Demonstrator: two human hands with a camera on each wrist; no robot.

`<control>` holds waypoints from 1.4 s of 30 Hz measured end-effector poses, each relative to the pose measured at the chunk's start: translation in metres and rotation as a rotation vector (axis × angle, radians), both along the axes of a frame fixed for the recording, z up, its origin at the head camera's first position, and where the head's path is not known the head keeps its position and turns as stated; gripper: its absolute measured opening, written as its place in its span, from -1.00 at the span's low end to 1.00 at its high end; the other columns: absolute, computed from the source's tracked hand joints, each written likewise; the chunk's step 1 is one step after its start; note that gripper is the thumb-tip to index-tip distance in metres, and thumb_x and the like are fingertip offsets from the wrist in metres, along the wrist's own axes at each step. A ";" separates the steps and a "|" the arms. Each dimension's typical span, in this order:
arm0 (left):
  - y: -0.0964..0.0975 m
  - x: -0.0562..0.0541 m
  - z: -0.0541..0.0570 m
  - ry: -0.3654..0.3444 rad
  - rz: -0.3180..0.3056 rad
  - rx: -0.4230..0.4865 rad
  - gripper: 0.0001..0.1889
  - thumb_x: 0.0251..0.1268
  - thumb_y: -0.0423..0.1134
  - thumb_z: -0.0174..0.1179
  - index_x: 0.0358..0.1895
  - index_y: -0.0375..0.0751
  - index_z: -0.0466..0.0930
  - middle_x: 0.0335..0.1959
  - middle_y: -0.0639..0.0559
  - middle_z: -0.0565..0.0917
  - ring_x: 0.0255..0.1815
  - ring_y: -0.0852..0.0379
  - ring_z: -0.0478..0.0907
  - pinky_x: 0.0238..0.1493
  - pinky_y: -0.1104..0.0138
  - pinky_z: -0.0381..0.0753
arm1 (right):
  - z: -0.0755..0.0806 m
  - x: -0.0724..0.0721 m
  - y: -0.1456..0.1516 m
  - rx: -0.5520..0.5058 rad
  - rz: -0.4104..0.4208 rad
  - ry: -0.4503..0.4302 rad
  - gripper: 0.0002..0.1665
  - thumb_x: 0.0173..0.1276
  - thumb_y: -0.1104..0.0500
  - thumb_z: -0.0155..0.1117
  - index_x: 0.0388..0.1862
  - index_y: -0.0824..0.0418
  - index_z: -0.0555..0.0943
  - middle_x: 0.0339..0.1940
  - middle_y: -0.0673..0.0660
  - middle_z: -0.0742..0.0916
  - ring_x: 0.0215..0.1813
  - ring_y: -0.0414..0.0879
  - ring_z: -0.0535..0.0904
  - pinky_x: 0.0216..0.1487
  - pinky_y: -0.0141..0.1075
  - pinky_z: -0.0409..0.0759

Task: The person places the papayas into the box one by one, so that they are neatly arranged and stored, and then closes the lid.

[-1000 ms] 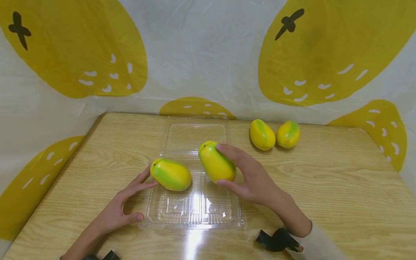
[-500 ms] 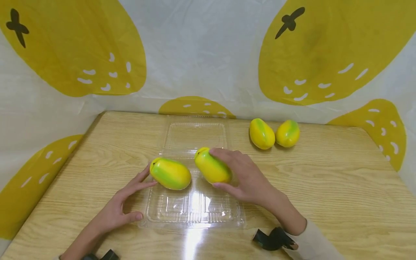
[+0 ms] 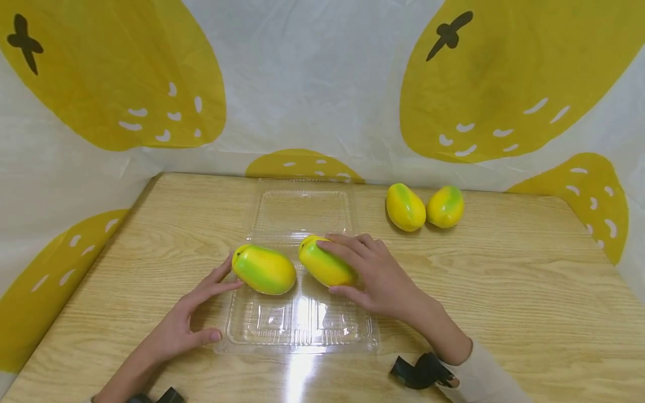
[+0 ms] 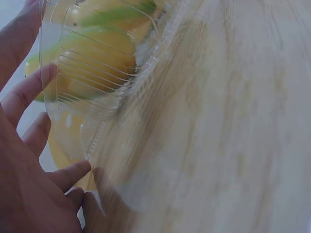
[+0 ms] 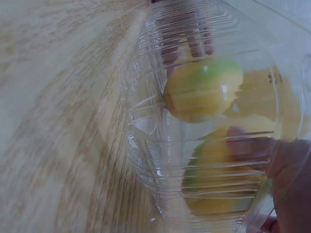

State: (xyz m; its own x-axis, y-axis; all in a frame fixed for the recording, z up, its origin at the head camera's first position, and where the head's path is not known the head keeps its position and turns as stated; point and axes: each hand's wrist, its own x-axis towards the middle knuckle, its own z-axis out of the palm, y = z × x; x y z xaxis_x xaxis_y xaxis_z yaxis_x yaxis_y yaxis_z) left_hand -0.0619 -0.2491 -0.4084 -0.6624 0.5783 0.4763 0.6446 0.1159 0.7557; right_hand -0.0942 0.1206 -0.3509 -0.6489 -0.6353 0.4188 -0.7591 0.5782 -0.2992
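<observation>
The right hand (image 3: 380,277) curls over one fruit (image 3: 325,265)

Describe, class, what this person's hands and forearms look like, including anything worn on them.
The left hand and right hand are bare, with no gloves. A loose, plain, pale cream sleeve covers the right forearm, with a curved black piece at its cuff. More black parts show near the left wrist; that sleeve is almost out of frame.
</observation>
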 end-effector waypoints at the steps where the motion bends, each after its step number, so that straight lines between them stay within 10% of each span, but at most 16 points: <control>1: 0.000 0.000 0.000 0.000 0.001 -0.003 -0.28 0.13 -0.04 0.34 0.30 -0.37 0.36 0.47 -0.42 -0.04 0.48 -0.33 -0.17 0.43 0.36 -0.16 | 0.000 0.000 0.000 0.003 0.000 -0.002 -0.10 0.16 -0.12 0.40 0.45 -0.08 0.25 0.40 0.04 0.40 0.15 -0.03 0.39 0.05 -0.08 0.38; 42: -0.001 -0.001 -0.003 0.016 0.003 -0.005 -0.28 0.14 -0.05 0.34 0.29 -0.40 0.36 0.47 -0.43 -0.02 0.49 -0.31 -0.15 0.44 0.36 -0.15 | 0.003 0.005 -0.006 0.130 -0.023 -0.094 0.00 0.12 -0.03 0.47 0.49 -0.23 0.17 0.43 -0.06 0.36 0.13 -0.06 0.31 0.02 -0.13 0.30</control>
State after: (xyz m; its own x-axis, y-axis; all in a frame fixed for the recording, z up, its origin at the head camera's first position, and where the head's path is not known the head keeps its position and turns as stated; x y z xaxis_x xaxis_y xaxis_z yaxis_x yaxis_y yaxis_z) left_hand -0.0625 -0.2503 -0.4112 -0.6563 0.5789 0.4838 0.6560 0.1212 0.7449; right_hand -0.0893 0.1149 -0.3482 -0.6961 -0.6651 0.2703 -0.7176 0.6333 -0.2896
